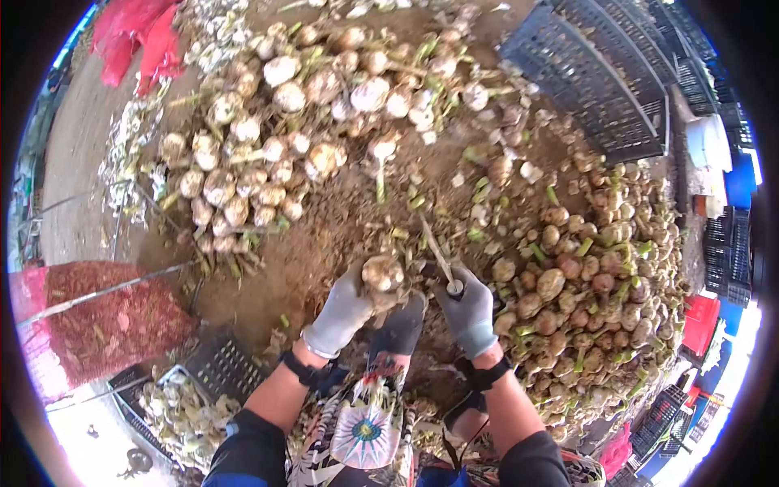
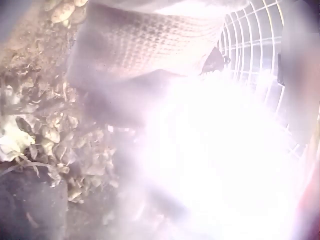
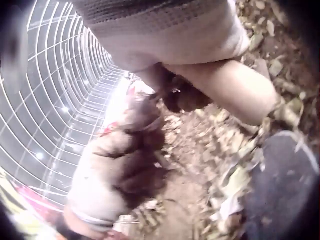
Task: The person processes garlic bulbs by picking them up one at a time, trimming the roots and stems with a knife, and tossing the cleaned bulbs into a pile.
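In the head view my left hand (image 1: 342,308), in a pale grey glove, holds a garlic bulb (image 1: 383,274) with its roots and dry skin on. Beside it, my gloved right hand (image 1: 468,312) grips a tool with a round, pale handle (image 1: 454,287); a long narrow strip runs from it away from me. The right wrist view shows the thick tan handle (image 3: 235,92) sticking out of the right glove (image 3: 170,37), with the soiled left glove (image 3: 115,175) close by. Glare washes out much of the left wrist view, where only the glove's knit (image 2: 135,45) shows plainly.
Garlic bulbs (image 1: 243,191) lie in bunches ahead and left. A heap of bulbs with cut green stems (image 1: 584,292) is at the right. Black crates (image 1: 584,81) stand upper right. A red mesh sack (image 1: 122,325) and a crate of pale trimmings (image 1: 182,406) sit left.
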`<state>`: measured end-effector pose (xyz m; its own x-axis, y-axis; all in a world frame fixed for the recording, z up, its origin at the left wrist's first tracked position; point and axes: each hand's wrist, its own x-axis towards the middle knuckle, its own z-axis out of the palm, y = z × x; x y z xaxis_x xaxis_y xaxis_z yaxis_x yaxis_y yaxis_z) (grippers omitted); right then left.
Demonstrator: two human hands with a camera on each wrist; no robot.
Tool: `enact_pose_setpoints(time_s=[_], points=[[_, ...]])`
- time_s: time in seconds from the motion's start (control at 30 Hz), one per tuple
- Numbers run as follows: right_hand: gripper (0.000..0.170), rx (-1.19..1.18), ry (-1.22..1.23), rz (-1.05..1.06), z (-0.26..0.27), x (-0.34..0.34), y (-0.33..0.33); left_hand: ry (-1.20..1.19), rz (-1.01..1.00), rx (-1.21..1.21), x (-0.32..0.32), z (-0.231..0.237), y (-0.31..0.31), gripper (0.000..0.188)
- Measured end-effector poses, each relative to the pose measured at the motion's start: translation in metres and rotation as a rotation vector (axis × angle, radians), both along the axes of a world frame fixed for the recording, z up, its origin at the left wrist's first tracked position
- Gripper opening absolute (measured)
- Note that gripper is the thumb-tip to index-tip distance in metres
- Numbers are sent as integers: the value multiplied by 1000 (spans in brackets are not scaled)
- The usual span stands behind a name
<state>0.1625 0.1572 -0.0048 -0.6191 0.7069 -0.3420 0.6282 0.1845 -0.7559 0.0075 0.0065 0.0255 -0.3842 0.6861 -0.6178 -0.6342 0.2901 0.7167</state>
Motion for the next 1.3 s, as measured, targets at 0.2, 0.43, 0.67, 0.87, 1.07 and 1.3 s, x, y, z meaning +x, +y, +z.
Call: enact_pose_setpoints(time_s=[0.2, 0.43, 0.67, 0.87, 1.07, 1.3], points=[[39, 308, -27, 502, 45, -10, -11, -46, 187, 276, 19, -33, -23, 74], [42, 289, -111, 531, 50, -11, -13, 90, 32, 185, 17, -43, -39, 79], [41, 318, -149, 555, 45, -8, -12, -62, 72, 297, 18, -32, -34, 80], [30, 56, -541, 198, -6, 28, 15, -13, -151, 211, 10, 21, -6, 67], [33, -268, -186, 125, -1, 18, 6, 634, -429, 62, 8, -8, 3, 41], [34, -69, -521, 490, -8, -2, 26, 1613, -881, 130, -14, 3, 3, 21]])
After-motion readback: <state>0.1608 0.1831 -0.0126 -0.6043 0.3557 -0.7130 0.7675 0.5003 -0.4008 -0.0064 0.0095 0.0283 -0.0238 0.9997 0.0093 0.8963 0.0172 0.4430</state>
